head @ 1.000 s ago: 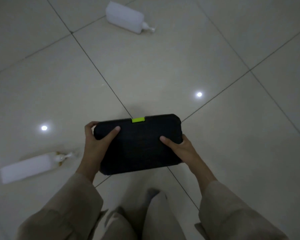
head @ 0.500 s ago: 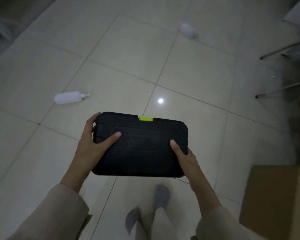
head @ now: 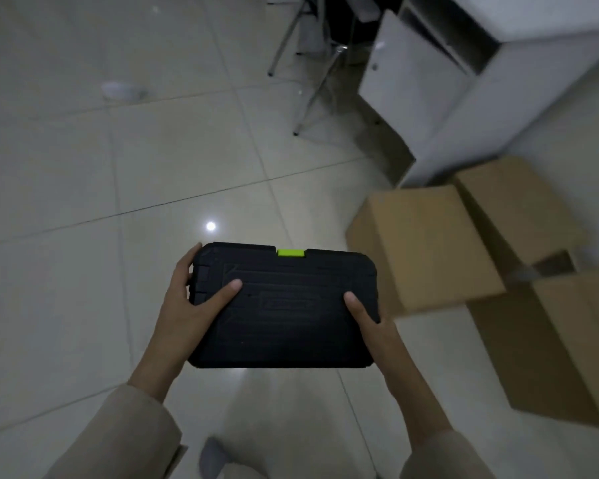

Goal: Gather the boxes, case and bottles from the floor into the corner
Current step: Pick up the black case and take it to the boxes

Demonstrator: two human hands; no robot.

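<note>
Fingers of both hands wrap the short ends of the black case (head: 284,305), thumbs laid flat across its lid: the left hand (head: 191,302) grips the left end and the right hand (head: 367,319) grips the right end, carrying the case level above the floor with its green latch (head: 291,253) on the far edge.

What has changed around that grip is the view. Half a second ago only one cardboard corner showed at the near right; a second ago there was open tile with two bottles. Now three cardboard boxes (head: 426,243) sit grouped at the right, just beside a white cabinet (head: 464,108), with chair legs (head: 312,88) further off. The grip itself looks the same throughout.

This suggests the person has turned toward the corner and is close to setting the case down, probably beside the boxes. One pale bottle (head: 121,90), blurred, lies far left on the tiled floor (head: 83,236), well apart from the boxes, so gathering is not finished.
</note>
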